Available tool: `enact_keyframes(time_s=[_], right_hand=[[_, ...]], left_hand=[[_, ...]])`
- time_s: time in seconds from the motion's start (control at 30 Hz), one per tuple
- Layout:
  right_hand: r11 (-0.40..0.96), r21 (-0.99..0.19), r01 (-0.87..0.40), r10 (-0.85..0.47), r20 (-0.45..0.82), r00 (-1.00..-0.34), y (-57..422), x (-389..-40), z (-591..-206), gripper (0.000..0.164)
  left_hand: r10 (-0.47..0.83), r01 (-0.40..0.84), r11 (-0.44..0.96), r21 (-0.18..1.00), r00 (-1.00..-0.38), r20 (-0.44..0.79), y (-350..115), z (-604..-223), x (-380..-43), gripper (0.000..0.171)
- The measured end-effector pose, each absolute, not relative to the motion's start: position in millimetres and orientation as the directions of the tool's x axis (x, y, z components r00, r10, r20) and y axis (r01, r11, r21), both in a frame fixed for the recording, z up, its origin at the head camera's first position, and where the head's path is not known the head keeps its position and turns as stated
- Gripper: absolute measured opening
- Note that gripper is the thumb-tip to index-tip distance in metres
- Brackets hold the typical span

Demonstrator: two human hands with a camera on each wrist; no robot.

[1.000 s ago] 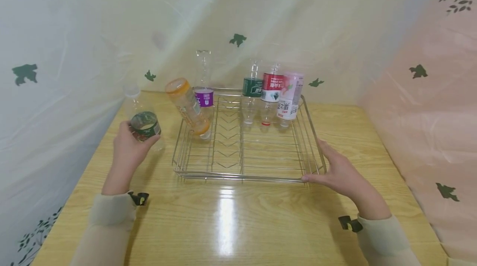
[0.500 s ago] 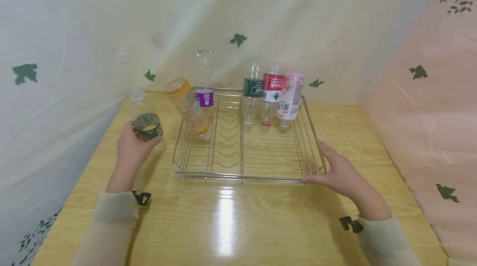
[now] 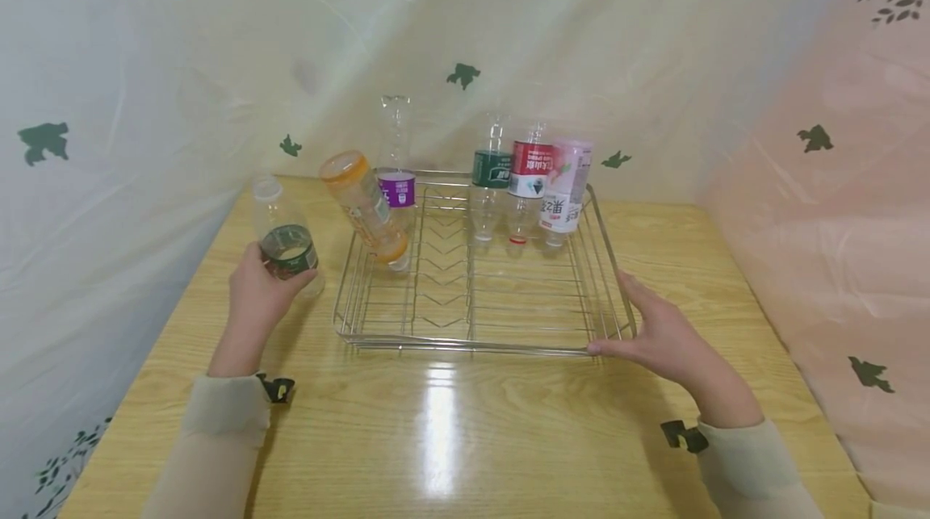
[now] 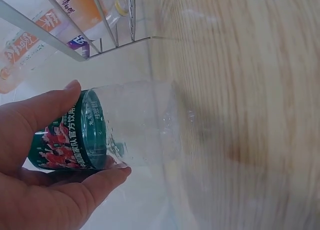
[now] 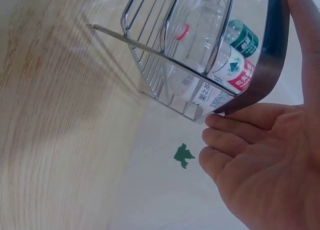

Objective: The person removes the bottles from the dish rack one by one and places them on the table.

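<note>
The left hand (image 3: 261, 293) is gripping a neck-up clear bottle (image 3: 286, 240) round its green label (image 4: 64, 140) near the left edge of the desk (image 3: 363, 438), where a light squeeze should spare the thin plastic. The right hand (image 3: 664, 333), fingers loosely extended, is touching the wire rack (image 3: 465, 345) at its corner facing the desk's front right corner, and gentle pressure there should hold it steady. Five bottles (image 3: 530, 172) are standing neck-down in it, toward the desk's back edge.
</note>
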State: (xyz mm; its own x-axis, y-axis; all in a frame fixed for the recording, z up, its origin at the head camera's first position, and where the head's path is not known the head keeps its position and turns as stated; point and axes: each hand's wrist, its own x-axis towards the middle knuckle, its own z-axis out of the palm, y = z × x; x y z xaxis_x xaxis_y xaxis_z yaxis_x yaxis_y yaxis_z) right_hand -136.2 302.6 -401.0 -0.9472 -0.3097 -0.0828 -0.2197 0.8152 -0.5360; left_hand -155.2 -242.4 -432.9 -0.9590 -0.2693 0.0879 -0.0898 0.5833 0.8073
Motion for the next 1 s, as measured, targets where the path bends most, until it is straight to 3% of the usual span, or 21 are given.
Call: enact_keyframes(time_s=[0.5, 0.8, 1.0], right_hand=[[0.822, -0.527, -0.217, -0.306, -0.086, -0.948, 300.3, -134.4, -394.7, 0.131], [0.821, -0.529, -0.216, -0.307, -0.089, -0.947, 300.3, -134.3, -394.7, 0.131], [0.82, -0.531, -0.213, -0.308, -0.095, -0.947, 299.5, -133.8, -393.0, 0.131]], left_hand=[[-0.275, -0.161, 0.547, 0.822, -0.961, -0.005, -243.2, -430.3, -152.1, 0.097], [-0.283, -0.156, 0.51, 0.846, -0.959, -0.006, -243.2, -414.5, -146.2, 0.112], [-0.303, -0.13, 0.491, 0.862, -0.952, 0.029, -240.8, -402.0, -143.6, 0.11]])
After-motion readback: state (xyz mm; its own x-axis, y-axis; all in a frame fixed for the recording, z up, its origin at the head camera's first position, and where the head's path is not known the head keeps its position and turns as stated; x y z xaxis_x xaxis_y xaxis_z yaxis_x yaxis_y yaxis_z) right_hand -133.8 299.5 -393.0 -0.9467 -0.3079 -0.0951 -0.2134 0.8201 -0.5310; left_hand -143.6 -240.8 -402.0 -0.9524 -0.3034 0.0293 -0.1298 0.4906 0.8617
